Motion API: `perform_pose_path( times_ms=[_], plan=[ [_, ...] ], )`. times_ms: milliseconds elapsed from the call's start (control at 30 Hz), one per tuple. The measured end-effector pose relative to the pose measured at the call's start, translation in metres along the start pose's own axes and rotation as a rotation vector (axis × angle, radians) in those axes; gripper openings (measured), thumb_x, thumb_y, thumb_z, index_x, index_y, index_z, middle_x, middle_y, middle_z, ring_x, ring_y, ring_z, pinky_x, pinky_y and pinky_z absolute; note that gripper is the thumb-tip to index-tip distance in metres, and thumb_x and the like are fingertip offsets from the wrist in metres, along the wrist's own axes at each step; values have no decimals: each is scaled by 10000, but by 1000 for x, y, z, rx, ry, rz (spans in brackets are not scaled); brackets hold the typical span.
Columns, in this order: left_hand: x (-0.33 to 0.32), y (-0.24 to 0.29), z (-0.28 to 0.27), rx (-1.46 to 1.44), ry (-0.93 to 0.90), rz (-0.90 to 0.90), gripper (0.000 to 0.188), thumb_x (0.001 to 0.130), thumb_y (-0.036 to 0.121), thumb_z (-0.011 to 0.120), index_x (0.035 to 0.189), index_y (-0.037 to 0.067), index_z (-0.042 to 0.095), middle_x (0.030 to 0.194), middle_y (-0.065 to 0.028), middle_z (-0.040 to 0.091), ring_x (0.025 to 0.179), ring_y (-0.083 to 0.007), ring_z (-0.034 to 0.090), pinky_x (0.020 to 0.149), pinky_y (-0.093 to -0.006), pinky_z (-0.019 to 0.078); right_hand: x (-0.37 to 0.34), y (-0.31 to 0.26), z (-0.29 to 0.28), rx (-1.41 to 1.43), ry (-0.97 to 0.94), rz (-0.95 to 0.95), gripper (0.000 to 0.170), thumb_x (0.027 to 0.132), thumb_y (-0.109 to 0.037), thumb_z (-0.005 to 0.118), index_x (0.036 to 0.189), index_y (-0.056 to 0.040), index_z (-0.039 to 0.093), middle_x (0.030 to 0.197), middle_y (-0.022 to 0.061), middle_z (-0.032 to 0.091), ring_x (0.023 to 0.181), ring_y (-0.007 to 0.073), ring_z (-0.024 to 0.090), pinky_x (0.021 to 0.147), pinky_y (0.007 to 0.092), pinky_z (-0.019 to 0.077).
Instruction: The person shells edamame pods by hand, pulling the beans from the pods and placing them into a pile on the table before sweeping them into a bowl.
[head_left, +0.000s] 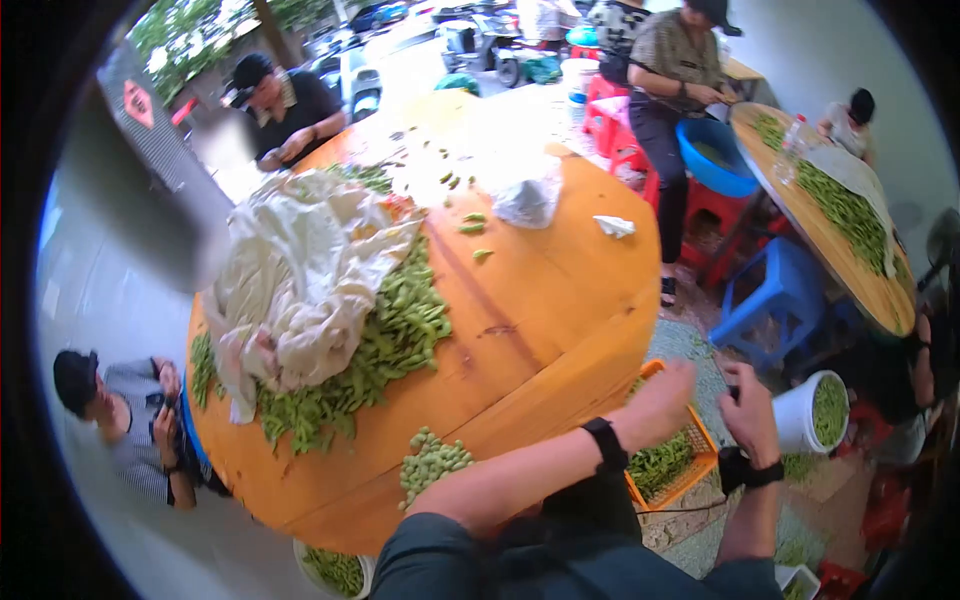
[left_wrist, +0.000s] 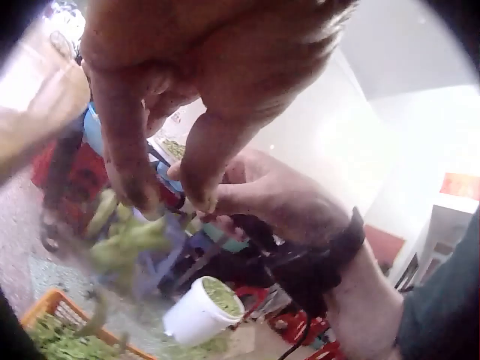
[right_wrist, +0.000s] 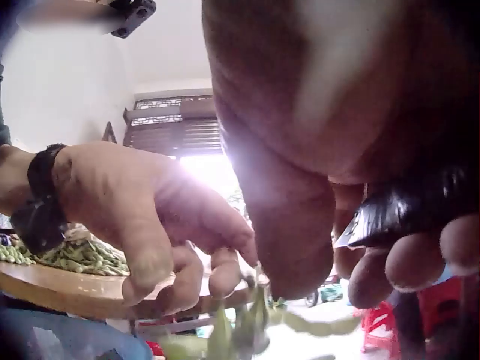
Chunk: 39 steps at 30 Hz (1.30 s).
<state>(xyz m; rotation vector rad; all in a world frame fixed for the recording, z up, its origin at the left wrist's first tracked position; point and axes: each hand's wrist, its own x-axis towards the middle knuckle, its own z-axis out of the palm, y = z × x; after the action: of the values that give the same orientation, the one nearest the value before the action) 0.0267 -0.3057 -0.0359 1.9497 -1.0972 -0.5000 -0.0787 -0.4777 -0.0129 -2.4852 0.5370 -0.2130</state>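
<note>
Over an orange basket (head_left: 707, 462) of green pods, my two hands are close together. Fingers bent, my left hand (head_left: 662, 405) has several green bean pods (left_wrist: 124, 240) at its fingertips; the pods hang below them, blurred. The same bean pods (right_wrist: 259, 315) show under the left index fingertip in the right wrist view. In my right hand (head_left: 752, 412) the curled fingers grip a black handle (right_wrist: 416, 206) with a thin pale edge showing at one end. The right thumb (right_wrist: 292, 247) points down beside the pods. Most of that tool is hidden by the hand.
On the wooden table (head_left: 540, 330) lie a pod heap (head_left: 390, 340), a white cloth (head_left: 300, 270) and shelled beans (head_left: 432, 465). A white bucket (head_left: 797, 420) of pods stands right of the basket, near a blue stool (head_left: 775, 300). Other people sit around.
</note>
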Motion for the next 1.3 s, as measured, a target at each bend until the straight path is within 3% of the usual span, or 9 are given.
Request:
perform_pose_path(
  times_ms=[67, 167, 300, 367, 500, 633, 767, 1100, 1300],
  plan=[
    [-15, 8, 6, -4, 1, 44, 383, 799, 79, 680, 1100, -49, 481, 1087, -284, 544, 1037, -446, 576, 868, -496, 489, -3, 27, 8, 58, 138, -189, 245, 869, -37, 562, 1112, -10, 570, 827, 155, 649, 660, 240, 623, 587, 362, 481],
    [-53, 27, -10, 23, 1, 73, 218, 866, 108, 624, 1011, -28, 535, 997, -219, 576, 926, -415, 611, 784, -481, 508, -6, -3, 15, 694, -82, 140, 101, 949, -7, 506, 1024, -45, 562, 821, 14, 584, 657, 63, 530, 577, 212, 449],
    [-129, 41, -56, -25, 90, 5, 140, 913, 139, 589, 978, 16, 570, 956, -175, 585, 877, -380, 620, 742, -459, 512, -6, -72, 45, 1012, -180, -58, 95, 1014, -75, 522, 1101, -44, 548, 844, 41, 614, 655, 98, 571, 591, 234, 470],
    [-175, 31, -67, -36, 333, -47, 130, 915, 158, 615, 960, 39, 592, 916, -154, 589, 839, -373, 626, 710, -442, 515, -4, -99, 66, 1099, -295, -115, 134, 1022, -66, 505, 1146, -48, 551, 849, 53, 623, 653, 104, 580, 581, 237, 473],
    [-265, 10, -106, 197, 666, -312, 125, 866, 79, 689, 952, 13, 627, 849, -144, 619, 762, -315, 635, 673, -366, 521, -3, -157, 94, 973, -491, -110, 169, 978, -19, 500, 1139, -38, 548, 851, 59, 624, 657, 92, 580, 572, 221, 468],
    [-331, -19, -130, 391, 974, -608, 205, 858, 136, 711, 997, 14, 623, 891, -165, 643, 801, -348, 652, 693, -418, 527, -2, -177, 133, 931, -655, -130, 172, 957, -6, 499, 1120, -31, 549, 834, 43, 620, 656, 81, 574, 574, 226, 465],
    [-359, -50, -145, 528, 913, -782, 247, 816, 178, 721, 973, 3, 641, 863, -169, 640, 780, -350, 640, 702, -423, 519, -8, -181, 147, 784, -672, -248, 124, 937, -27, 542, 1051, -9, 588, 785, 34, 628, 673, 81, 589, 603, 242, 482],
    [-311, -92, -165, 589, 655, -732, 182, 876, 175, 649, 948, 10, 627, 898, -182, 657, 829, -378, 639, 724, -468, 502, -12, -182, 148, 704, -659, -217, 118, 946, -27, 553, 1049, -5, 606, 781, 23, 633, 668, 73, 593, 603, 227, 482],
    [-289, -94, -180, 307, 922, -529, 148, 887, 98, 618, 1000, 8, 643, 931, -182, 664, 880, -385, 636, 775, -455, 505, -11, -180, 149, 717, -644, -204, 134, 947, -19, 549, 1068, -6, 605, 787, 19, 631, 690, 68, 599, 620, 224, 488]
  ],
)
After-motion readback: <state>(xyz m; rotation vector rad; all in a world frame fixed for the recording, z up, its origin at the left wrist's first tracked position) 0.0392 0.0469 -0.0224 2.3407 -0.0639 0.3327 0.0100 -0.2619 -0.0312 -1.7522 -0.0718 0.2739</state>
